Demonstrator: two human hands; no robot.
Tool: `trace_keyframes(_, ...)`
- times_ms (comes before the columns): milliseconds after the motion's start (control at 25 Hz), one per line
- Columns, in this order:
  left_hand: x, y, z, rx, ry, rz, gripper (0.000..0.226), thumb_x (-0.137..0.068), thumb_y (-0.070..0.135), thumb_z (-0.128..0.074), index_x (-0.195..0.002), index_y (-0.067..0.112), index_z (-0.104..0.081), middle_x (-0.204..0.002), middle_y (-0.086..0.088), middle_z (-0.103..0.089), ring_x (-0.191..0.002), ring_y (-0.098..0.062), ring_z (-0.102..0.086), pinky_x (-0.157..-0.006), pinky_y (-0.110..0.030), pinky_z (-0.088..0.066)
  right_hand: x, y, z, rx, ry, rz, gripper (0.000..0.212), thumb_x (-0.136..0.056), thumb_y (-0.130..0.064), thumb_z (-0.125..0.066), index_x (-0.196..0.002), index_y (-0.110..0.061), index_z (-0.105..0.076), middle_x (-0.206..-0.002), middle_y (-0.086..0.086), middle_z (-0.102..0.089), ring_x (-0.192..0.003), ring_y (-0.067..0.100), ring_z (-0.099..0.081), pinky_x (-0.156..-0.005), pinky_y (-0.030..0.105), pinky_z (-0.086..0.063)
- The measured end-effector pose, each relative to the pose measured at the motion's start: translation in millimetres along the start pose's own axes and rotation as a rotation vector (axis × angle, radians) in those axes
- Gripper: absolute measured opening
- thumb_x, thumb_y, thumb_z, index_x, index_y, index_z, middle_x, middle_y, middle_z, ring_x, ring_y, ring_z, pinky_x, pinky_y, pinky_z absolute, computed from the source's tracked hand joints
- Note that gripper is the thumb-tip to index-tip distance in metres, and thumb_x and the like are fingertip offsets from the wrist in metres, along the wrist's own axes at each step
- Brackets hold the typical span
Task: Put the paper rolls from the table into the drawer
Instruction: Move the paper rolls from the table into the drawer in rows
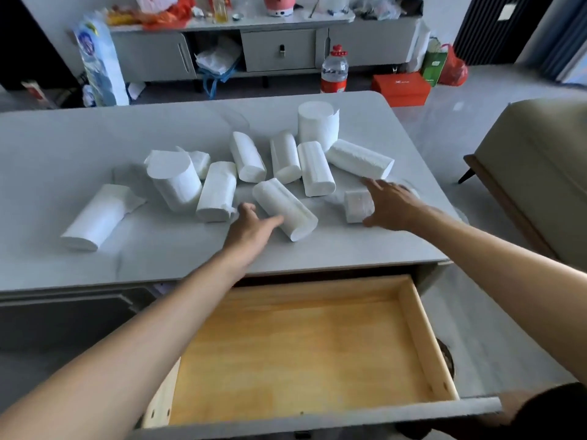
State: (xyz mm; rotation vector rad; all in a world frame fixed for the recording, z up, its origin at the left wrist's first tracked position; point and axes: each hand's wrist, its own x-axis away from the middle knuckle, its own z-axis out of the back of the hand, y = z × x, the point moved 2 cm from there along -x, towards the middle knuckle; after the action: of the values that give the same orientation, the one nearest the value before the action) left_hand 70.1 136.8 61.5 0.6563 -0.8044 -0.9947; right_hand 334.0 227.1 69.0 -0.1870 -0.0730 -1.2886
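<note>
Several white paper rolls lie scattered on the pale table (63, 147). My left hand (251, 230) reaches over the table edge, fingers spread, its fingertips touching the near end of one lying roll (284, 208). My right hand (389, 204) is spread open around a small short roll (358, 204), thumb at its near side, fingers past its far side. Neither hand has lifted a roll. Below the table's front edge the wooden drawer (422, 331) stands pulled out, with nothing in it.
An upright roll (318, 123) stands at the back of the pile and a lone roll (95, 217) lies to the left. A beige chair (540, 160) stands to the right. Behind the table are a water bottle (334, 69), a grey cabinet (279, 49) and an orange box (401, 87).
</note>
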Motion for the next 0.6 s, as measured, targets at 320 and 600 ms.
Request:
trace_keyframes(320,-74,37,-60,0.194,0.189,0.473,0.099,-0.070,0.043,-0.082,-0.139,0.000,-0.027,-0.140,-0.019,-0.048,-0.125,-0.035,-0.050,-0.104,-0.045,-0.042,-19,23,-4,-0.065,-0.041,-0.016,0.080,-0.057,-0.047,-0.084,-0.118,-0.015,-0.044,-0.117,0.007,-0.052,-0.099,0.026,-0.048,-0.073,0.037,-0.041)
trace_keyframes(600,-54,16,-48,-0.038,0.072,0.242,0.076,-0.064,0.033,-0.084,-0.123,0.004,-0.044,-0.122,-0.012,-0.059,-0.105,-0.032,-0.059,-0.076,-0.034,-0.050,22,18,-27,0.091,0.149,0.037,0.068,-0.066,-0.050,-0.073,-0.120,-0.022,-0.044,-0.108,0.005,-0.061,-0.094,0.029,-0.061,-0.067,0.033,-0.036)
